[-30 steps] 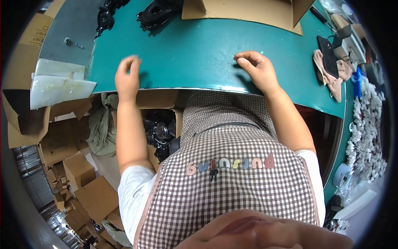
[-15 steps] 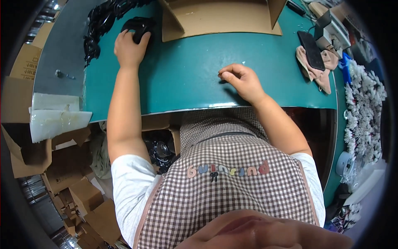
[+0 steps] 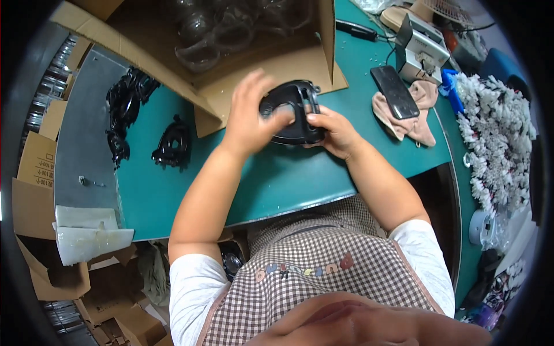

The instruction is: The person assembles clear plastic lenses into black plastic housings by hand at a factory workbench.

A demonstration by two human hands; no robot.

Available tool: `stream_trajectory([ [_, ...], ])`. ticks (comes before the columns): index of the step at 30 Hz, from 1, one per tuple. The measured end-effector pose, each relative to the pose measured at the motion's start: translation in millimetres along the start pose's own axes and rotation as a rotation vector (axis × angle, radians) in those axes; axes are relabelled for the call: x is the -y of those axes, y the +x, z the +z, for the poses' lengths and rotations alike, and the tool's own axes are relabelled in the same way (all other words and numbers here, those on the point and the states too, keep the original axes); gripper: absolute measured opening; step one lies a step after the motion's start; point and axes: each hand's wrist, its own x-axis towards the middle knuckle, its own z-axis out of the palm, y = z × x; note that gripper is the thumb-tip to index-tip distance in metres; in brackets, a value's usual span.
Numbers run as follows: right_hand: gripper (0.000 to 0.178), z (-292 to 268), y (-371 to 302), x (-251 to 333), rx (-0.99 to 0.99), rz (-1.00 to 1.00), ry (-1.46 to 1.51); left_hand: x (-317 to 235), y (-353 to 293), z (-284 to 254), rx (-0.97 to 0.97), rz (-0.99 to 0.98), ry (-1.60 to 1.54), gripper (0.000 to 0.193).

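In front of the box, my right hand (image 3: pixel 336 131) grips a rounded black plastic part (image 3: pixel 297 134) by its right side, thumb on top. The part has a large opening and a bar across it. My left hand (image 3: pixel 248 115) is at its left side, fingers spread and blurred by motion, with the thumb over the part; whether it touches cannot be told. A similar black plastic part (image 3: pixel 174 143) lies on the green table (image 3: pixel 277 184) to the left. Beyond it is a pile of black parts (image 3: pixel 124 109).
A cardboard box (image 3: pixel 216 118) faces me, with clear curved plastic pieces (image 3: pixel 216 37) inside. To the right are a phone (image 3: pixel 395 92) on a pink cloth (image 3: pixel 425 109), a grey device (image 3: pixel 421 49) and white fluffy material (image 3: pixel 499 138). More cartons (image 3: pixel 40 213) stand at the left.
My left hand has come rightward from the black parts. A black part is now held in my right hand, which had none before. The view has shifted, showing more of the box inside.
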Motion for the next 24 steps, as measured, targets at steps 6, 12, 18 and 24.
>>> stream_trajectory([
  [6, 0.032, -36, 21, -12, -0.155, -0.056, -0.119, 115, 175, 89, -0.208, -0.763, -0.205, 0.091],
  [12, 0.033, -28, 25, -14, -0.176, -0.027, -0.09, 344, 243, 77, -0.347, -0.507, 0.416, 0.077],
  [18, 0.032, -21, 25, -16, -0.094, -0.011, 0.004, 458, 250, 11, -0.15, -0.481, 0.849, 0.086],
  [24, 0.033, -10, 24, -8, -0.102, -0.057, -0.037, 459, 249, -32, -0.075, -0.763, 0.453, 0.093],
])
